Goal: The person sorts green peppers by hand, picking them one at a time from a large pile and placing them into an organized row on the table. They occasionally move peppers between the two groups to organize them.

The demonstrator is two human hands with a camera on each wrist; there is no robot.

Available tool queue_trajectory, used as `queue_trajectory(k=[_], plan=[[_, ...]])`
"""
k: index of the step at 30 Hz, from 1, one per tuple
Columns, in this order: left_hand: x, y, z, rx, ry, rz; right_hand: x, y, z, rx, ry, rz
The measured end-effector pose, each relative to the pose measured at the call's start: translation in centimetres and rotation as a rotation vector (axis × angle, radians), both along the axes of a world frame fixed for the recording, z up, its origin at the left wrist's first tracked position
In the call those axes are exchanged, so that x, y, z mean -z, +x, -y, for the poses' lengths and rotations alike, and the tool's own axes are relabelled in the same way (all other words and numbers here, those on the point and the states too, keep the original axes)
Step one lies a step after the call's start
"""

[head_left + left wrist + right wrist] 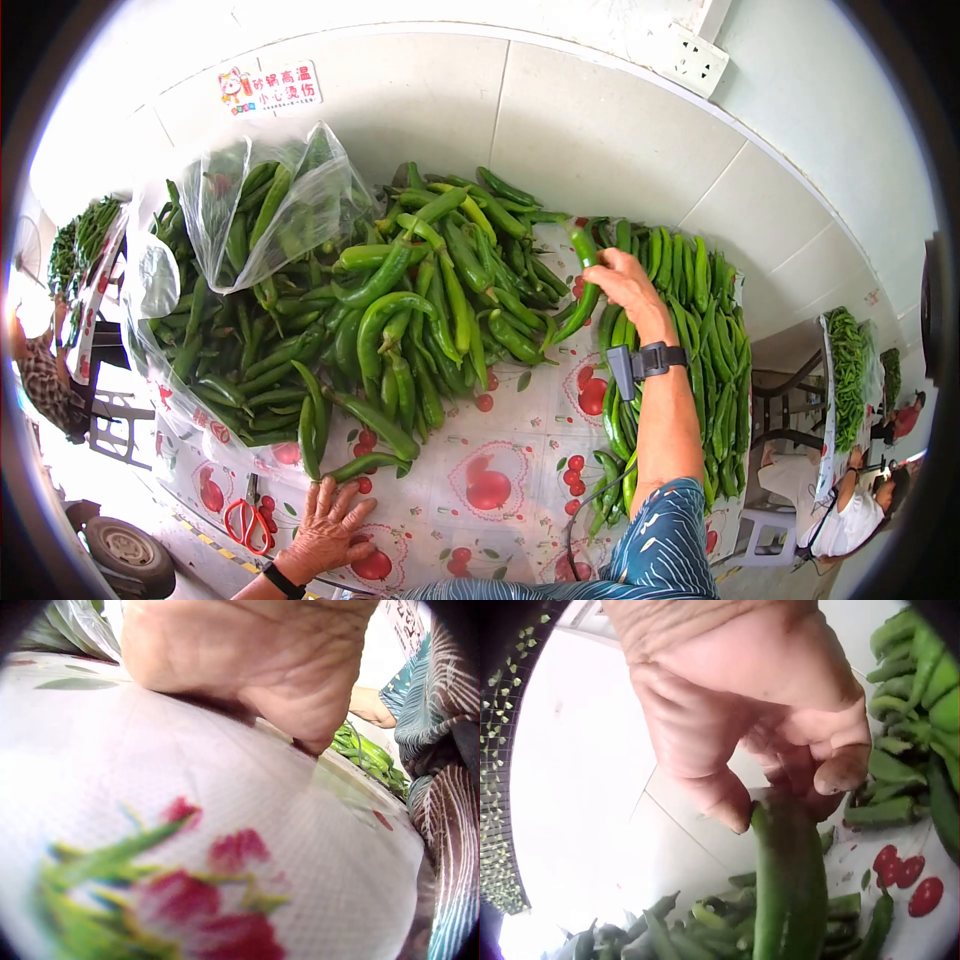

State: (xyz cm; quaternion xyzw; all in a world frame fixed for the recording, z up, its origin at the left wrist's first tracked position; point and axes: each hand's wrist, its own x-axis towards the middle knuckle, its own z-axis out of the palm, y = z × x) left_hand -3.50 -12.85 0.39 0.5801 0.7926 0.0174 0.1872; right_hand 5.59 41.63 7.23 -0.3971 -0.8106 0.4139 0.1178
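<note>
My right hand pinches a long green pepper above the gap between the loose pile and the lined-up peppers. In the right wrist view the thumb and fingers of the right hand hold that pepper by its upper end. My left hand rests palm down on the patterned tablecloth, fingers spread, beside a single pepper. The left wrist view shows the heel of the left hand on the cloth; its fingers are hidden there.
A large heap of peppers lies left of centre, partly in a clear plastic bag. Neat rows of peppers lie at right. Red-handled scissors are left of my left hand. A tiled wall stands behind.
</note>
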Motion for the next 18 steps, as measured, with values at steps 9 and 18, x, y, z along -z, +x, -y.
queue_trajectory(k=[9, 18], plan=[[-0.3, 0.0, -0.3, -0.006, 0.005, 0.014, -1.0, 0.3, -0.3, -0.136, 0.612, -0.28], [-0.2, 0.0, -0.2, -0.005, 0.018, 0.007, 3.6, -0.3, 1.7, -0.219, 0.5, 0.088]])
